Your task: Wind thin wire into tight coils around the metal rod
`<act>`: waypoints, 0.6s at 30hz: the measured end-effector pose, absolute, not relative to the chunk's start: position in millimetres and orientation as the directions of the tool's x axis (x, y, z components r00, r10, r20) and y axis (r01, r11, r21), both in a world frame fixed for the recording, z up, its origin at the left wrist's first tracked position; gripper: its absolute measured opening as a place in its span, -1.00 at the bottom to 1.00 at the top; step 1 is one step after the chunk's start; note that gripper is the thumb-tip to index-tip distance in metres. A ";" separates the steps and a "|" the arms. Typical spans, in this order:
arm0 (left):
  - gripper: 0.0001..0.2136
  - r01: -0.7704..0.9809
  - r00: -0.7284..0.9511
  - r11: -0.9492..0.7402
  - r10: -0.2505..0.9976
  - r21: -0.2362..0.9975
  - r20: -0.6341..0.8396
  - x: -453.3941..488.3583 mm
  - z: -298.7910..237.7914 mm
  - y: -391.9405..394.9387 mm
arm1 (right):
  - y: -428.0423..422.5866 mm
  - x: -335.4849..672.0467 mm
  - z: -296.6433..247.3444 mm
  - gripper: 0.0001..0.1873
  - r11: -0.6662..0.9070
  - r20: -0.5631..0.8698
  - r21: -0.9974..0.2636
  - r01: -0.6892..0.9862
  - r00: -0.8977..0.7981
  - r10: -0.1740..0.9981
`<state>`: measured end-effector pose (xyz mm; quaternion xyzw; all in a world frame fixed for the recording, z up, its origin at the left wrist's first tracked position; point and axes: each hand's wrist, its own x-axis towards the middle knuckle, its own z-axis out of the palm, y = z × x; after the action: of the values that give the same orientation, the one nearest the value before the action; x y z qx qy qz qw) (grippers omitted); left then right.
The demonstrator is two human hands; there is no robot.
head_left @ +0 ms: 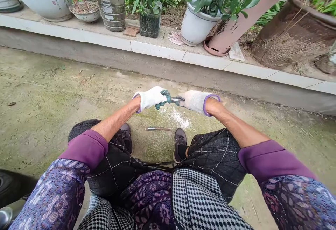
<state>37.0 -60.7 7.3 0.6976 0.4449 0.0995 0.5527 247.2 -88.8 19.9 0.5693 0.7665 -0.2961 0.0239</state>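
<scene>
In the centre of the frame, my gloved left grip and right grip are curled closed around opposite ends of a short metallic cylinder. Just below, white powder dusts the concrete floor; a slim rod lies between my shoes. Potted plants line the ledge along the top.

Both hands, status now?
Left hand: closed, holding one end of a short, silvery-grey, metallic-looking cylinder.
Right hand: closed, holding the cylinder's other end.
</scene>
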 end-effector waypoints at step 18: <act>-0.77 0.453 0.689 -0.165 0.688 0.876 -0.227 27.7 7.2 -49.8 | -112.4 244.4 42.2 -0.73 0.050 -0.588 -0.652 0.756 -0.546 0.597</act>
<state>27.7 -49.8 7.2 0.7550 0.3780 0.1122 0.5240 244.4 -112.4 42.2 0.4699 0.7201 -0.5044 0.0788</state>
